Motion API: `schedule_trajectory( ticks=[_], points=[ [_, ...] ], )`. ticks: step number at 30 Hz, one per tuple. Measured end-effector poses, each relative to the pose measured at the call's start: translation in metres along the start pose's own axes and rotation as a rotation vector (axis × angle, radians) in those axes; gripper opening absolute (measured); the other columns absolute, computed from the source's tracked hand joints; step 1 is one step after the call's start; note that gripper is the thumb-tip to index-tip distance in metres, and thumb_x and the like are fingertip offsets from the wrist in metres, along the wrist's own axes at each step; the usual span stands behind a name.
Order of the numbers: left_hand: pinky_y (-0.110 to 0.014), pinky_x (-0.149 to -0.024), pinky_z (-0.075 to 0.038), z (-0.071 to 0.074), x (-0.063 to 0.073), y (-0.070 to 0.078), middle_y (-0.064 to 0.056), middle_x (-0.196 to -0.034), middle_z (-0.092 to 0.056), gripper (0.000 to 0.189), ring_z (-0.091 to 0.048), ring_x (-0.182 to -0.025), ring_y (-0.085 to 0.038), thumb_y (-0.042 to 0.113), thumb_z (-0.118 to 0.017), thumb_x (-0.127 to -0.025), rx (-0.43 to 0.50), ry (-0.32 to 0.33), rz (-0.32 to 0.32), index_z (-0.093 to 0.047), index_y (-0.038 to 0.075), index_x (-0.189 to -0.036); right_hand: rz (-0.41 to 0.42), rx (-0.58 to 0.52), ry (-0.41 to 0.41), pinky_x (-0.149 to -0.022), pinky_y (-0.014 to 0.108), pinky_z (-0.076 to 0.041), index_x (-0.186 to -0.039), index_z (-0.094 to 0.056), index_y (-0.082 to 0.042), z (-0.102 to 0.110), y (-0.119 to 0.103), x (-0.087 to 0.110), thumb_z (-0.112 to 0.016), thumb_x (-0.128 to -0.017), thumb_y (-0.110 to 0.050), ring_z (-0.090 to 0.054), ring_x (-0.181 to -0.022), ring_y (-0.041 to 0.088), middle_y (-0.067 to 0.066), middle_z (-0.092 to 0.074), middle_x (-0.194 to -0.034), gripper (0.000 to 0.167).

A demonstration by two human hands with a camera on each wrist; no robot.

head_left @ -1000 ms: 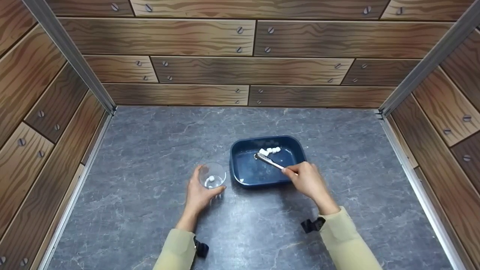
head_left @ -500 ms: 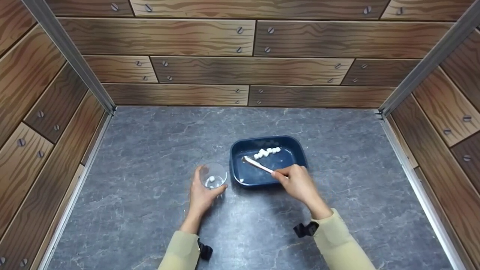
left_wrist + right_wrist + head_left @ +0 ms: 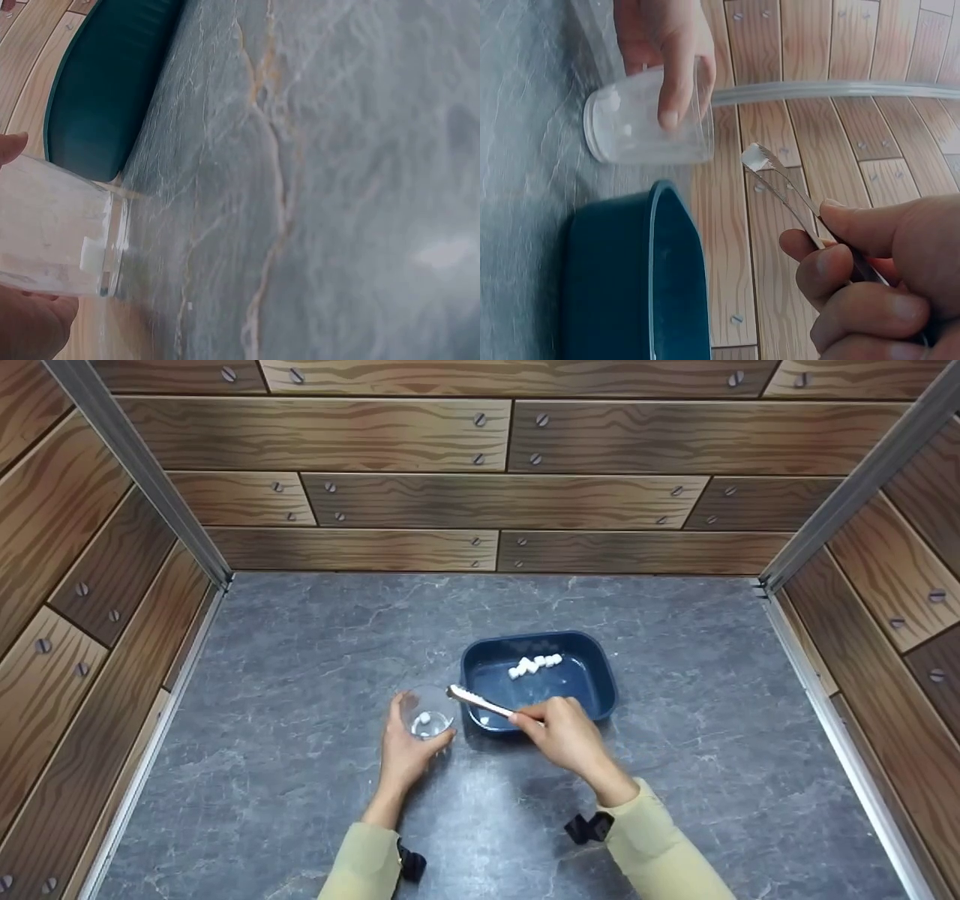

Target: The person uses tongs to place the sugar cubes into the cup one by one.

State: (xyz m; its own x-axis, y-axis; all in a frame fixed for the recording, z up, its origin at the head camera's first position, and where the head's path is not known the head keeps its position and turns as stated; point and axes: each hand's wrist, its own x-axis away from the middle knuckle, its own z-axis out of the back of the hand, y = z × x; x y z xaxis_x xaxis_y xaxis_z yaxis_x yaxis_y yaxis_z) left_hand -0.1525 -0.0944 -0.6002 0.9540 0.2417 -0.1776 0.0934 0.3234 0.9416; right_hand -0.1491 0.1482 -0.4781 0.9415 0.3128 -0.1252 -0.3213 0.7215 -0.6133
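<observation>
My left hand [image 3: 406, 750] grips a clear cup [image 3: 52, 225] standing on the surface, thumb and fingers round its sides. A few white cubes [image 3: 92, 255] lie at the cup's bottom. In my right hand [image 3: 566, 735] a pair of metal tongs [image 3: 799, 210] is pinched between thumb and fingers. Between the tong tips sits one white cube [image 3: 754, 157], seen in the right wrist view close to the cup's mouth. The dark blue dish [image 3: 611, 690] stands right of the cup, with several white cubes [image 3: 534, 664] in a row and a single white piece [image 3: 484, 721] near its front left corner.
The grey marbled surface [image 3: 300, 675] spreads round the cup and dish. Wood-patterned panels [image 3: 420, 499] rise at the back and both sides, with metal strips [image 3: 806, 660] along the edges.
My right hand has moved left with the tongs, from over the dish to the cup's rim, carrying a white cube out of the dish. The left hand and cup have barely shifted.
</observation>
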Motion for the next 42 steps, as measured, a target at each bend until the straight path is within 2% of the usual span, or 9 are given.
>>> schedule_trajectory(
  ticks=[5, 8, 17, 25, 31, 39, 42],
  points=[
    [-0.046, -0.104, -0.039, 0.0, 0.0, 0.001, -0.024, -0.127, -0.057, 0.095, -0.053, -0.119, -0.036, 0.02, -0.093, -0.06, 0.0, -0.008, 0.008, -0.042, -0.005, -0.136, 0.005, 0.003, -0.009, -0.044, 0.023, -0.03, -0.085, -0.08, -0.018, -0.004, -0.005, 0.0, -0.072, -0.09, -0.023, -0.037, -0.048, 0.004, -0.011, -0.058, -0.061, 0.01],
    [-0.046, -0.104, -0.039, 0.0, -0.001, 0.001, -0.023, -0.127, -0.058, 0.094, -0.053, -0.118, -0.036, 0.02, -0.093, -0.06, 0.001, -0.01, 0.011, -0.042, -0.005, -0.136, 0.002, -0.003, -0.017, -0.043, 0.023, -0.031, -0.088, -0.081, -0.016, -0.006, -0.007, 0.0, -0.072, -0.09, -0.023, -0.037, -0.047, 0.004, -0.009, -0.06, -0.063, 0.011],
    [-0.046, -0.103, -0.04, 0.001, -0.001, 0.0, -0.021, -0.126, -0.058, 0.092, -0.054, -0.117, -0.036, 0.021, -0.093, -0.06, -0.012, -0.01, 0.019, -0.044, -0.001, -0.134, -0.021, -0.025, -0.057, -0.042, 0.023, -0.025, -0.096, -0.079, -0.017, -0.007, -0.007, -0.001, -0.067, -0.094, -0.029, -0.03, -0.042, 0.005, -0.011, -0.04, -0.051, 0.018],
    [-0.047, -0.104, -0.04, 0.002, -0.001, 0.001, -0.023, -0.128, -0.057, 0.093, -0.053, -0.119, -0.037, 0.021, -0.093, -0.061, -0.021, -0.022, 0.026, -0.042, -0.002, -0.135, -0.087, -0.044, -0.062, -0.044, 0.024, -0.026, -0.106, -0.076, -0.012, -0.003, 0.0, -0.001, -0.063, -0.096, -0.032, -0.03, -0.044, 0.007, -0.009, -0.039, -0.053, 0.026],
    [-0.049, -0.103, -0.04, 0.003, -0.001, 0.002, -0.025, -0.131, -0.055, 0.094, -0.052, -0.12, -0.039, 0.022, -0.092, -0.061, -0.031, -0.028, 0.032, -0.041, -0.003, -0.136, -0.132, -0.047, -0.038, -0.047, 0.028, -0.034, -0.111, -0.075, -0.01, 0.0, 0.007, 0.001, -0.066, -0.094, -0.034, -0.039, -0.048, 0.009, -0.006, -0.051, -0.06, 0.03],
    [-0.047, -0.105, -0.039, 0.002, -0.001, 0.002, -0.024, -0.131, -0.055, 0.094, -0.051, -0.122, -0.037, 0.021, -0.092, -0.061, -0.024, -0.025, 0.037, -0.041, -0.003, -0.137, -0.186, -0.034, 0.002, -0.054, 0.031, -0.042, -0.115, -0.073, -0.007, 0.005, 0.021, 0.003, -0.069, -0.092, -0.033, -0.046, -0.051, 0.011, 0.0, -0.069, -0.081, 0.034],
    [-0.047, -0.105, -0.039, 0.002, -0.001, 0.002, -0.024, -0.13, -0.055, 0.094, -0.052, -0.121, -0.037, 0.021, -0.092, -0.061, -0.027, -0.02, 0.037, -0.041, -0.002, -0.137, -0.2, -0.012, 0.008, -0.05, 0.029, -0.039, -0.116, -0.072, -0.006, 0.008, 0.027, 0.004, -0.068, -0.093, -0.033, -0.042, -0.047, 0.01, 0.0, -0.066, -0.074, 0.035]
  ],
)
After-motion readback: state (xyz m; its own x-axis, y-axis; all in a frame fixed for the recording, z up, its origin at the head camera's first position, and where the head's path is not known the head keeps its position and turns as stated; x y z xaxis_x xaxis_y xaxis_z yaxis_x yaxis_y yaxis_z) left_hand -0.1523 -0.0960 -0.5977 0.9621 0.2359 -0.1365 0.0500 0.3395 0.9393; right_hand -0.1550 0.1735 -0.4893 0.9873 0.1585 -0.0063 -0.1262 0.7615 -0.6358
